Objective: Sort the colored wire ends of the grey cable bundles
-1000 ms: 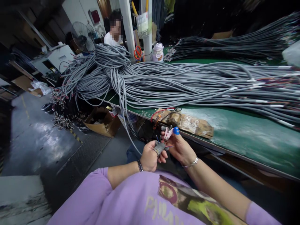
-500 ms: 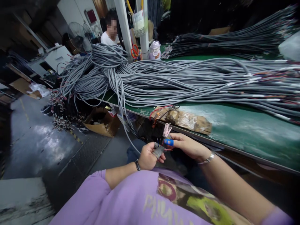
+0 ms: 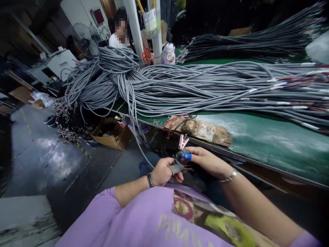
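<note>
My left hand point(image 3: 164, 170) is closed around the end of a grey cable point(image 3: 145, 157), which comes down from the bench. Grey wrapping covers its thumb. Thin red wires point(image 3: 189, 168) stick out past that thumb. My right hand point(image 3: 203, 159), with a blue band on the thumb, pinches at the thin dark wires point(image 3: 175, 158) at the cable's end; its fingertips are partly hidden. Just above those fingers a pink clothespin point(image 3: 183, 141) stands up; what it clips is hidden.
A long bundle of grey cables point(image 3: 180, 89) covers much of the green bench point(image 3: 267, 151). Cardboard with tape point(image 3: 205, 132) lies at its front edge. Behind are black cables point(image 3: 244, 46), a lidded container point(image 3: 169, 54), red scissors point(image 3: 146, 54) and a seated person. An open carton point(image 3: 110, 137) stands below.
My right thumb and fingers have shifted slightly over the wires. The red wires now extend farther right past my left thumb, and the clothespin has turned a little.
</note>
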`<state>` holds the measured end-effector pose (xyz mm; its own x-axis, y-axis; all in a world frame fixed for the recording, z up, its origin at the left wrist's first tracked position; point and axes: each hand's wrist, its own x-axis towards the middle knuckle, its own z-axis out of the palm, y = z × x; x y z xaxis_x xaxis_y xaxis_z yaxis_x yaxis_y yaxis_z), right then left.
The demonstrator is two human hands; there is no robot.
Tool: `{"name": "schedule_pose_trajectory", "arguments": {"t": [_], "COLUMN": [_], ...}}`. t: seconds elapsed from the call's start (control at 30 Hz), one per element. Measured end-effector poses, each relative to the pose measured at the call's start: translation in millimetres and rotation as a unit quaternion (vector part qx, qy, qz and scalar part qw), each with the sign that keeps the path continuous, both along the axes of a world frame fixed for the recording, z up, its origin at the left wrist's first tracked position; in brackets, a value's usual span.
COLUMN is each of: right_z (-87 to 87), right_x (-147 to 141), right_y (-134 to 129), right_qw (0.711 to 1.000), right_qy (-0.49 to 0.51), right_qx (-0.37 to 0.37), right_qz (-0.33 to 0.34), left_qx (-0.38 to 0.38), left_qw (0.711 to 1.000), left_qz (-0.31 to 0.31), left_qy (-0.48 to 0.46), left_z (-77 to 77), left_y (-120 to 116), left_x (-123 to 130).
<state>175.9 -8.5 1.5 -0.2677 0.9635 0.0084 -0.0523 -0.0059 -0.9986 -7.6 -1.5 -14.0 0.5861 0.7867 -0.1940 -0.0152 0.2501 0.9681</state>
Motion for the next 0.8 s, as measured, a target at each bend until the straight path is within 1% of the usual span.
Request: {"name": "schedule_pose_trajectory", "arguments": {"t": [0.1,0.13,0.2,0.27,0.33,0.4,0.43,0.47,0.53,0.6,0.63,0.7,0.8], "right_z": [-10.7,-12.7,-13.0,-9.6,-6.1,-4.8,-5.2,-6.1,-8.6,-11.1,-12.2,-14.0,-15.8], "right_x": [6.5,5.9,0.5,-8.4,-17.2,-23.5,-25.5,-26.8,-27.9,-27.8,-27.6,-27.6,-29.1], "right_y": [7.4,10.2,13.9,14.6,13.5,13.0,13.8,15.2,19.7,24.6,26.7,29.6,31.1], "right_qw": [0.989,0.982,0.978,0.982,0.983,0.97,0.965,0.965,0.969,0.962,0.956,0.947,0.938], "right_qy": [0.122,0.152,0.178,0.157,0.099,0.046,0.042,0.058,0.133,0.213,0.241,0.273,0.294], "right_qx": [-0.056,-0.072,-0.082,-0.053,0.008,0.068,0.078,0.071,0.016,-0.044,-0.062,-0.074,-0.081], "right_qz": [-0.069,-0.081,-0.077,-0.09,-0.155,-0.23,-0.246,-0.245,-0.207,-0.166,-0.157,-0.155,-0.164], "left_qx": [0.017,0.02,0.019,0.014,0.008,0.001,-0.002,-0.005,-0.006,-0.006,-0.006,-0.005,-0.005], "left_qw": [0.998,0.997,0.995,0.993,0.991,0.991,0.991,0.991,0.991,0.992,0.993,0.994,0.995], "left_qz": [0.044,0.056,0.076,0.088,0.097,0.102,0.104,0.104,0.101,0.097,0.094,0.091,0.089], "left_qy": [-0.036,-0.046,-0.066,-0.084,-0.092,-0.09,-0.088,-0.086,-0.083,-0.079,-0.076,-0.065,-0.052], "left_z": [3.5,5.0,8.6,12.9,17.1,19.9,20.6,20.8,19.8,17.7,16.6,14.9,13.8], "left_y": [1.0,1.6,2.5,3.1,3.1,3.2,3.4,3.7,4.5,5.1,5.3,5.4,5.4], "left_x": [0.9,2.0,5.4,9.3,12.8,15.3,16.0,16.6,17.3,18.0,18.3,18.8,18.9]}}
